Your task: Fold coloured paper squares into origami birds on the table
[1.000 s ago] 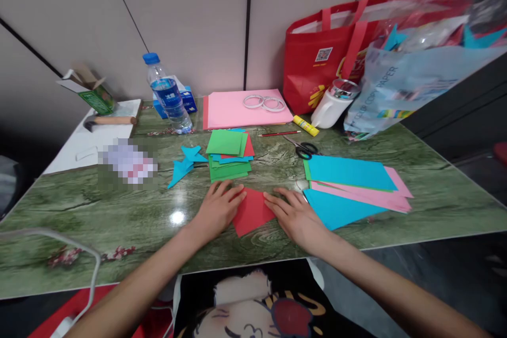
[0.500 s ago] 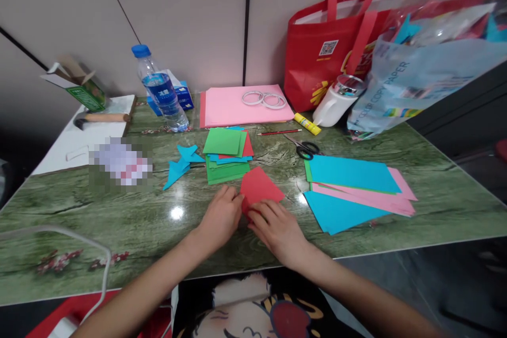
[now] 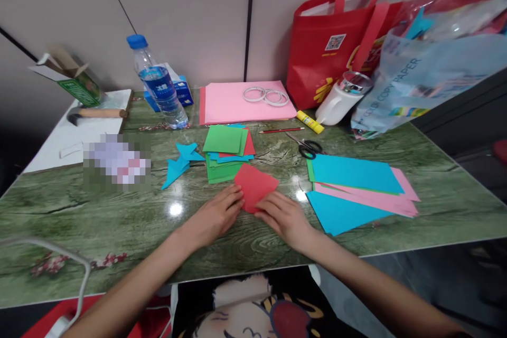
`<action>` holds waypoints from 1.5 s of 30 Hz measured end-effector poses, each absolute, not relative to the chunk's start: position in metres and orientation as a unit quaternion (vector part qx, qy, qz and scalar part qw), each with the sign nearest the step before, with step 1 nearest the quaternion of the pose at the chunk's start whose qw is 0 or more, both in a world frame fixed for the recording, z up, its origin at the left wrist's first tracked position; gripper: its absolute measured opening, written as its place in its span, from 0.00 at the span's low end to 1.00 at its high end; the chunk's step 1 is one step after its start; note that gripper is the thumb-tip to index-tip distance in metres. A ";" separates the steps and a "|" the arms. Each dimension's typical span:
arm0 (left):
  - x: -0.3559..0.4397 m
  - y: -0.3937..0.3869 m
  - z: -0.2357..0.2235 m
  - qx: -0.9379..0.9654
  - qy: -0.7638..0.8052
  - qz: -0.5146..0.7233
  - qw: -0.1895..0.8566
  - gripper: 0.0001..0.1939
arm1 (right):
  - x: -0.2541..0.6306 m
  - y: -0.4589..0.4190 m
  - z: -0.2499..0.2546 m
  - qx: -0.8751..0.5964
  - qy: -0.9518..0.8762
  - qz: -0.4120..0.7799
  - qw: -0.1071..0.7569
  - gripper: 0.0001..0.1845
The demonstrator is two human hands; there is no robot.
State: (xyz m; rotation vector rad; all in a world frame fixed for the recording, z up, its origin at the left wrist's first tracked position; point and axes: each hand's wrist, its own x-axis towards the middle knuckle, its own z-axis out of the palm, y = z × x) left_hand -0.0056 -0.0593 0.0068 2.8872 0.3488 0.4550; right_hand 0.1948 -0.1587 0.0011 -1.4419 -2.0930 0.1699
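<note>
A sheet of red paper [image 3: 255,186] lies between my two hands near the middle of the table, its outline roughly a diamond. My left hand [image 3: 222,210] grips its left edge, fingers bent and close together. Along the lower right edge, my right hand [image 3: 283,216] pinches the same sheet between thumb and fingers. Just beyond the sheet is a small stack of green, red and blue paper squares [image 3: 224,140]. To the left of that stack rest folded blue paper pieces [image 3: 180,163].
Right of my hands lie blue and pink paper sheets [image 3: 356,174], with scissors [image 3: 308,147], a pencil [image 3: 281,130] and a glue stick [image 3: 310,122] behind. A water bottle [image 3: 162,87], pink paper [image 3: 225,103], a white mug [image 3: 343,97] and a red bag [image 3: 317,63] stand farther back. A hammer [image 3: 99,113] lies left.
The red paper has turned between my hands and shifted slightly left. My right hand's fingers have moved from lying over its lower part to pinching its right edge.
</note>
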 end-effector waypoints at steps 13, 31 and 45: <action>-0.011 -0.057 0.018 0.987 0.075 0.121 0.074 0.14 | 0.225 -0.138 0.015 -0.457 -0.824 0.203 0.265 0.06; -0.009 -0.061 0.013 0.983 0.053 0.136 0.111 0.14 | 0.216 -0.109 0.006 -0.540 -0.739 0.235 0.327 0.06; -0.010 -0.060 0.010 0.985 0.040 0.139 0.096 0.15 | 0.211 -0.108 0.001 -0.525 -0.756 0.193 0.341 0.06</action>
